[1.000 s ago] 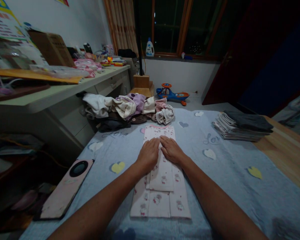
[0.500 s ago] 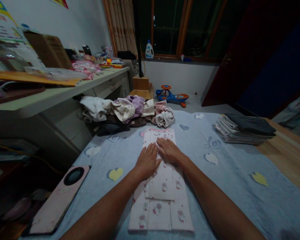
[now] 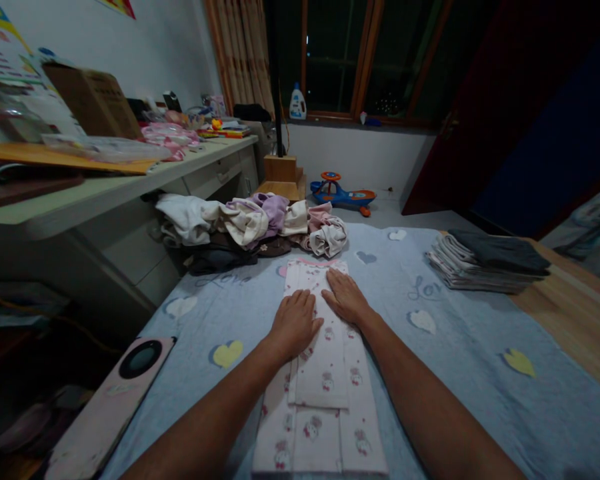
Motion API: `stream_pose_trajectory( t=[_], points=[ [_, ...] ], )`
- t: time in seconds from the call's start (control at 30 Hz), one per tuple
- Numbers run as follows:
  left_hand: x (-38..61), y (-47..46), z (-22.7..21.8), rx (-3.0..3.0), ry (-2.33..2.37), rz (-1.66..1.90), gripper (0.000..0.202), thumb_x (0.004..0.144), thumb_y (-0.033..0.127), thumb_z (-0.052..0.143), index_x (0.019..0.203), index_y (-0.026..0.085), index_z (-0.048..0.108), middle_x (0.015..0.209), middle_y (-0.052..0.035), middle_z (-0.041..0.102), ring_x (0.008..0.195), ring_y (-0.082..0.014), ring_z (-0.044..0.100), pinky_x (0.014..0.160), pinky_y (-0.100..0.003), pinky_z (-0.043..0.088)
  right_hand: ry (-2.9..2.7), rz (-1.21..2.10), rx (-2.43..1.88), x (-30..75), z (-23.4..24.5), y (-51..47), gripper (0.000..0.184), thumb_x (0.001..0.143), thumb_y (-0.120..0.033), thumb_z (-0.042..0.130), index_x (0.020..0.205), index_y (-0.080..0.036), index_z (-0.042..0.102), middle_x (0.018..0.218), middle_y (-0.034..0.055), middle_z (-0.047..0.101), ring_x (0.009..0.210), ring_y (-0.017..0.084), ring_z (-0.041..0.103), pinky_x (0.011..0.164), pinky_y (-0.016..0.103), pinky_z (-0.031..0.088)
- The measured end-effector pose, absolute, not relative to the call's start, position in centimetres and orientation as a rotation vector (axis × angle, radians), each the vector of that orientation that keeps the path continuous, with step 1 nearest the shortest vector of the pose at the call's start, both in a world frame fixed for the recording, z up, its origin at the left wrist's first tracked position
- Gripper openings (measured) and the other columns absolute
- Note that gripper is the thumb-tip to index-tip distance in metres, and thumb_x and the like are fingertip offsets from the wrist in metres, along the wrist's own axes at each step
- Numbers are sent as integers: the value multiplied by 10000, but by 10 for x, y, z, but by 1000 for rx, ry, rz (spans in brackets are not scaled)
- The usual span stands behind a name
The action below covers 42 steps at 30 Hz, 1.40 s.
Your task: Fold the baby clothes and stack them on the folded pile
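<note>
The person's left hand (image 3: 295,325) and right hand (image 3: 347,298) lie flat on a folded white baby garment (image 3: 320,427) printed with pink cartoon cats, each grip open and holding nothing. The garment sits mid-bed on a blue heart-patterned sheet (image 3: 480,373), running toward the near edge. Just past its far end lies a heap of clothes (image 3: 250,227); a folded stack (image 3: 485,263) sits near the right edge.
</note>
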State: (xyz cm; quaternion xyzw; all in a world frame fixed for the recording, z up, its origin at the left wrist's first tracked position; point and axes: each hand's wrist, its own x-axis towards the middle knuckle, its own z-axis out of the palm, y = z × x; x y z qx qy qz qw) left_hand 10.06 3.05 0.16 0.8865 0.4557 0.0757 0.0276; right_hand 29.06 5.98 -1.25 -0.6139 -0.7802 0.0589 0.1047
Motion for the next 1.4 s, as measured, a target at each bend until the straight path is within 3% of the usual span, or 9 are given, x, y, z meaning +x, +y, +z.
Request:
stream_pose_trajectory(
  t=[0.1, 0.2, 0.4, 0.63, 0.83, 1.03, 1.13, 1.27, 1.4],
  points=[
    [113, 43, 4, 2778, 1451, 337, 406, 972, 333, 413, 1288, 127, 564, 1361, -147, 586, 1295, -288, 495, 1119, -473, 325, -2313, 173, -1808, 294, -14, 62, 586, 1003, -397, 324, 1489, -73, 370, 1582, 166, 305, 1474, 244, 245, 1192, 419, 182],
    [122, 58, -3, 2800, 1373, 325, 480, 985, 278, 359, 1433, 124, 438, 1516, -130, 443, 1424, -262, 353, 1180, -473, 241, -2342, 182, -1790, 297, -15, 63, 565, 1006, -350, 291, 1491, -71, 368, 1585, 155, 305, 1474, 231, 248, 1189, 403, 196],
    [123, 68, -19, 2748, 1321, 222, 586, 994, 432, 344, 1492, 125, 372, 1574, -131, 349, 1474, -274, 266, 1185, -472, 250, -2340, 185, -1856, 301, -16, 68, 603, 1002, -391, 282, 1518, -80, 318, 1609, 143, 242, 1490, 245, 203, 1195, 431, 169],
    [125, 64, -18, 2754, 1362, 236, 590, 995, 455, 340, 1476, 119, 404, 1581, -128, 335, 1477, -308, 248, 1189, -487, 247, -2269, 161, -1973, 307, -16, 80, 751, 976, -573, 301, 1535, -72, 273, 1623, 169, 169, 1501, 266, 150, 1189, 426, 163],
    [124, 64, -19, 2758, 1358, 247, 584, 995, 452, 344, 1482, 133, 396, 1575, -127, 348, 1481, -306, 237, 1185, -493, 251, -2172, 167, -2055, 307, -16, 80, 797, 957, -613, 312, 1542, -73, 254, 1622, 177, 165, 1499, 311, 135, 1186, 494, 141],
    [124, 64, -18, 2762, 1348, 244, 592, 994, 454, 334, 1488, 133, 384, 1572, -133, 353, 1478, -314, 241, 1179, -489, 243, -2204, 113, -1902, 308, -15, 76, 691, 969, -450, 380, 1547, -100, 240, 1626, 130, 184, 1508, 259, 116, 1203, 491, 68],
    [124, 64, -16, 2750, 1356, 224, 595, 994, 453, 328, 1486, 122, 383, 1571, -140, 353, 1476, -309, 245, 1181, -479, 237, -2344, 180, -1766, 307, -13, 74, 582, 989, -369, 337, 1525, -143, 315, 1606, 106, 266, 1493, 219, 191, 1205, 478, 71],
    [124, 63, -14, 2749, 1359, 218, 601, 993, 451, 331, 1488, 112, 378, 1571, -145, 351, 1474, -308, 250, 1185, -469, 231, -2361, 240, -1828, 305, -13, 76, 574, 995, -380, 312, 1520, -147, 330, 1609, 101, 259, 1491, 228, 198, 1192, 488, 146],
    [124, 63, -14, 2749, 1355, 212, 601, 994, 450, 332, 1492, 115, 371, 1576, -138, 343, 1475, -311, 248, 1186, -469, 230, -2271, 214, -1951, 305, -14, 80, 617, 990, -424, 315, 1539, -145, 281, 1627, 89, 195, 1498, 244, 169, 1188, 508, 145]
  ],
)
